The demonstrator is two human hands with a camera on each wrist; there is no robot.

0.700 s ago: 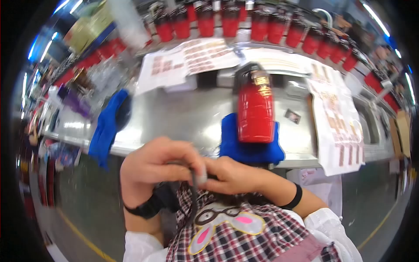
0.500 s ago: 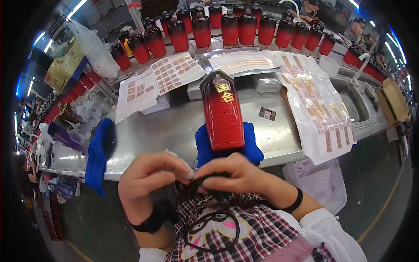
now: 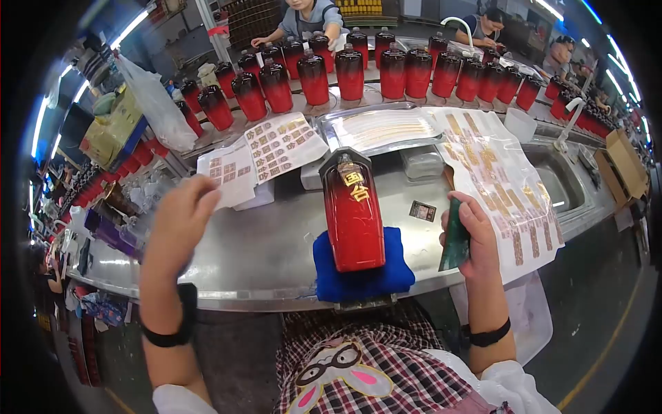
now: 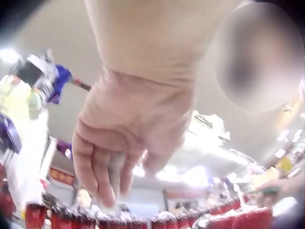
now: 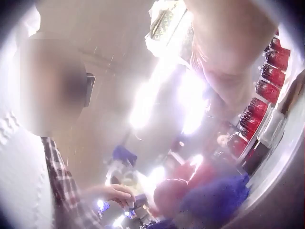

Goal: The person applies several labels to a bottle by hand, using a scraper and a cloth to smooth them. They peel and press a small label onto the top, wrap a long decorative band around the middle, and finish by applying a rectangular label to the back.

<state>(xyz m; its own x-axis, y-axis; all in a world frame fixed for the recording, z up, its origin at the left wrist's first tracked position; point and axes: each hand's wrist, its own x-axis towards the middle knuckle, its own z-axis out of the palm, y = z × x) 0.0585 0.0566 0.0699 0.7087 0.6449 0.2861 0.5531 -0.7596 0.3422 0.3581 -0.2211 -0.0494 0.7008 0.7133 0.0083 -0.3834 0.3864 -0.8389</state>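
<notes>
The left hand is raised over the left part of the metal table, near the small-sticker sheet. In the left wrist view the left hand hangs with loosely bent fingers, nothing in them. The right hand grips a dark green flat thing beside the long sticker sheet. Between the hands a red and black bottle with gold characters lies tilted on a folded blue cloth, touched by neither hand. A small dark card lies right of the bottle.
Red and black bottles stand in rows behind the table. A tray with strips and another sticker sheet lie behind the lying bottle. A sink is at right, and a person sits across.
The hands, together in front of the apron before, have parted: the left moved up and left, the right moved right with the green thing. The view has shifted, showing the person across.
</notes>
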